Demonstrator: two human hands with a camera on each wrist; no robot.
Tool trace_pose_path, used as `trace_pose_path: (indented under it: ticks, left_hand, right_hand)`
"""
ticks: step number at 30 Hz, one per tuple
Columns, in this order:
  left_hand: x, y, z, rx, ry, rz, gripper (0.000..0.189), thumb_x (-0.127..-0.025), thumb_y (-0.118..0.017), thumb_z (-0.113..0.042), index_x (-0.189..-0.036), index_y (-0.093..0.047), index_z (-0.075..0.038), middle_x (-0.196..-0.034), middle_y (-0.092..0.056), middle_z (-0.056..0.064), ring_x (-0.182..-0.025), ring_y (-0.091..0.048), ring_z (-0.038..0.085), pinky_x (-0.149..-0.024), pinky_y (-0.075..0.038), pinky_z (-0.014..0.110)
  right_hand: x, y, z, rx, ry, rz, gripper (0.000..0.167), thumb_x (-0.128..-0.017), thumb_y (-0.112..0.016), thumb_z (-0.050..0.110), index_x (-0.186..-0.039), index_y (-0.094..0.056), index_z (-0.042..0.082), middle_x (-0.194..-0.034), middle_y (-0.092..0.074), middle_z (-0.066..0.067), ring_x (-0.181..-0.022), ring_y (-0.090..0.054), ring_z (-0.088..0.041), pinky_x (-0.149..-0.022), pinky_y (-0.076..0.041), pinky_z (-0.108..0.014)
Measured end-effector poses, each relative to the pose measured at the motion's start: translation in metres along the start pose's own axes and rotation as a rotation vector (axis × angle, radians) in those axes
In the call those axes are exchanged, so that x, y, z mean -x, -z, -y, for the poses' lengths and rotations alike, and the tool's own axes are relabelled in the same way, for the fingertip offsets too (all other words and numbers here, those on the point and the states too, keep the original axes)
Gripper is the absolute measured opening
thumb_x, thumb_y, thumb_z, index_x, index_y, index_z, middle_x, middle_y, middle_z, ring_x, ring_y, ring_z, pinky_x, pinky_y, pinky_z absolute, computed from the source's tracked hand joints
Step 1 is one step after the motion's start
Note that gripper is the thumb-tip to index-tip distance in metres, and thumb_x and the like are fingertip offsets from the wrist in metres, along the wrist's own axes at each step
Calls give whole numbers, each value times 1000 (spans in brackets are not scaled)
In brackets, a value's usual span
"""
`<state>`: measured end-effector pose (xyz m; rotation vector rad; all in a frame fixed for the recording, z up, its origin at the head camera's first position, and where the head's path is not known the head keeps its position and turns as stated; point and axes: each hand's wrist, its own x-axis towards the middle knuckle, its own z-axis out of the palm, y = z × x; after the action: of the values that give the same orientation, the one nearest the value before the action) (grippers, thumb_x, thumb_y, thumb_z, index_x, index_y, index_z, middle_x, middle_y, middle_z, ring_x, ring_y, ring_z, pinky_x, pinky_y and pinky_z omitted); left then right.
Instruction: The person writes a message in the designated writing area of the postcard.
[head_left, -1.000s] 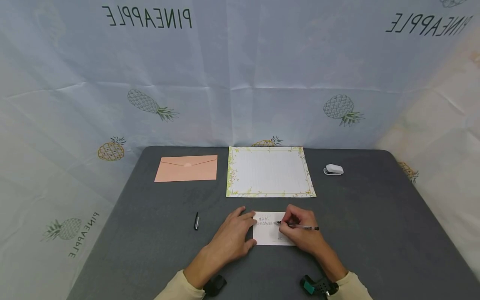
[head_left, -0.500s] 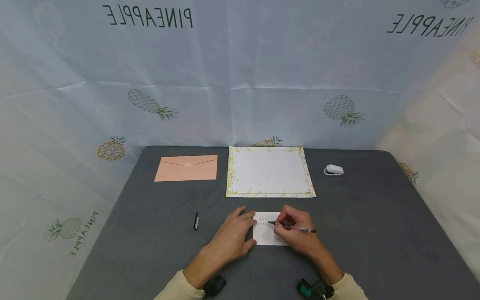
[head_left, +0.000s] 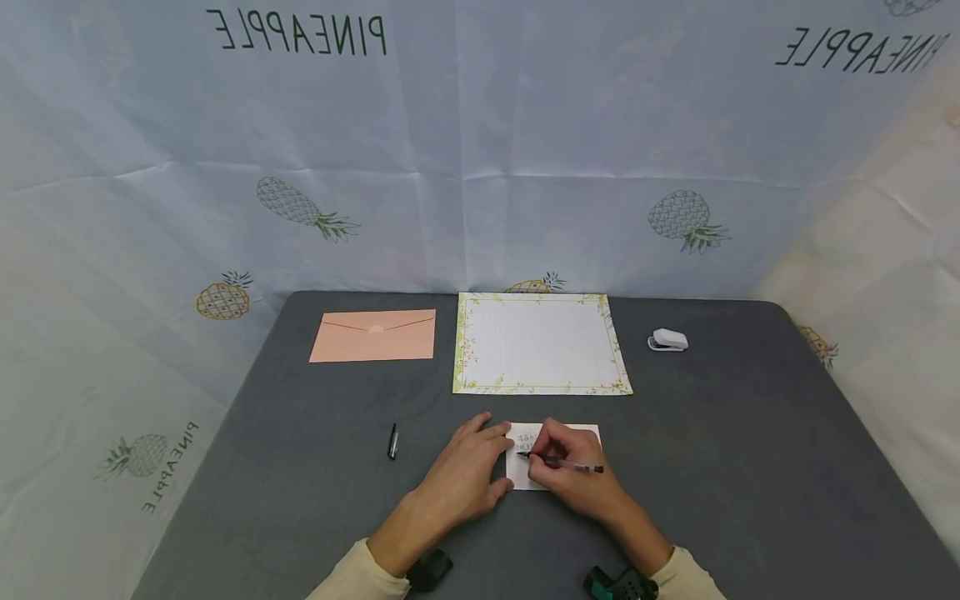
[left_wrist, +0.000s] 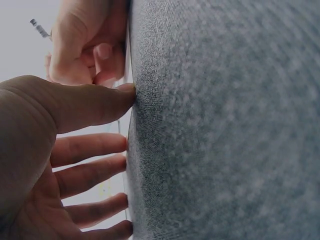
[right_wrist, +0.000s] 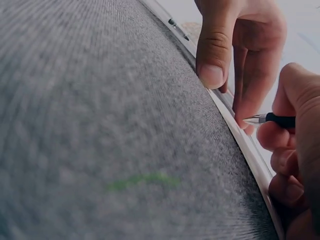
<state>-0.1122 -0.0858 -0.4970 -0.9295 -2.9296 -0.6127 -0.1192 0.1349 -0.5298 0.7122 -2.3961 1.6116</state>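
Note:
In the head view, a small white card (head_left: 525, 479) with handwritten lines lies near the front of the dark table. My right hand (head_left: 573, 475) pinches a pen (head_left: 577, 465), whose tip is at the written lines on the card's left part. The right wrist view shows the pen's metal tip (right_wrist: 256, 119) pointing towards the left hand, with the fingers curled round the dark grip. My left hand (head_left: 468, 471) rests at the card's left edge, fingers spread and fairly straight. Part of the card is hidden under the right hand.
A black pen cap (head_left: 393, 442) lies left of the left hand. Behind are a pink envelope (head_left: 375, 346), a lined sheet with a floral border (head_left: 540, 346) and a white stapler (head_left: 667, 340). A pineapple-print curtain (head_left: 480, 125) hangs behind the table (head_left: 735, 467).
My right hand has moved left across the card with the pen, its tip going from the end of the written line back towards the left edge. My left hand has stayed in place.

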Motion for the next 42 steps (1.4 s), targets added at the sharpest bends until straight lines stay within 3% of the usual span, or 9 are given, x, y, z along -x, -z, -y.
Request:
trace_pose_path:
  ticks: [3,7,14,18,25,30,38,42]
  left_hand:
    - [-1,-14,10,-3,-20,-27,48,-86,-95,-30,-127,-80,-10,-147,-71,9,-146,-58,40,-121,-49,57]
    - [-1,-16,11,2,-20,-36,49,-85,-96,-30,-127,-80,-11,-147,-71,9,-145,-58,41,-120,-49,57]
    - [-1,10,-8,-18,33,39,47,-88,-94,-26,-128,-80,-8,-149,-71,10,-147,-58,40,-123,-49,56]
    - [-1,13,-11,-20,35,40,47,-88,-94,-26,-128,-80,-8,-148,-71,10,-147,-58,41,-123,-49,56]
    - [0,5,-5,-5,3,-2,47,-86,-95,-26,-127,-80,-7,-147,-72,11,-145,-59,41,-122,-50,56]
    - [-1,-10,7,-7,-14,-17,49,-86,-95,-30,-128,-80,-10,-148,-71,9,-145,-58,41,-120,-50,57]
    - [0,6,-6,-7,5,3,47,-87,-94,-27,-127,-80,-7,-147,-72,11,-145,-59,41,-123,-49,55]
    - [0,-2,1,-7,-5,-10,48,-87,-95,-29,-128,-80,-9,-147,-71,10,-146,-58,41,-122,-49,55]
  right_hand:
    - [0,0,0,22,4,15,36,-79,-78,-7,-83,-68,28,-67,-63,13,-54,-45,4,-49,-36,-12]
    - [1,-1,-1,37,23,27,36,-78,-77,-7,-82,-67,28,-65,-59,14,-54,-44,5,-49,-33,-10]
    - [2,-1,-4,26,40,14,37,-77,-77,-8,-81,-67,27,-65,-60,13,-53,-43,6,-49,-32,-8]
    - [2,-1,-5,11,34,28,36,-78,-77,-8,-81,-67,26,-64,-60,13,-53,-43,6,-49,-32,-8]
    - [3,0,-6,7,42,30,37,-77,-76,-10,-82,-67,26,-65,-60,12,-53,-43,6,-49,-32,-8]
    - [4,0,-6,5,34,35,38,-78,-77,-10,-82,-67,27,-65,-61,12,-53,-44,5,-48,-33,-9]
    - [4,1,-5,7,27,45,37,-78,-76,-10,-81,-66,26,-64,-60,12,-52,-43,6,-48,-33,-9]
    - [4,0,-6,14,32,30,37,-77,-77,-10,-81,-67,26,-65,-62,13,-53,-44,6,-48,-33,-9]
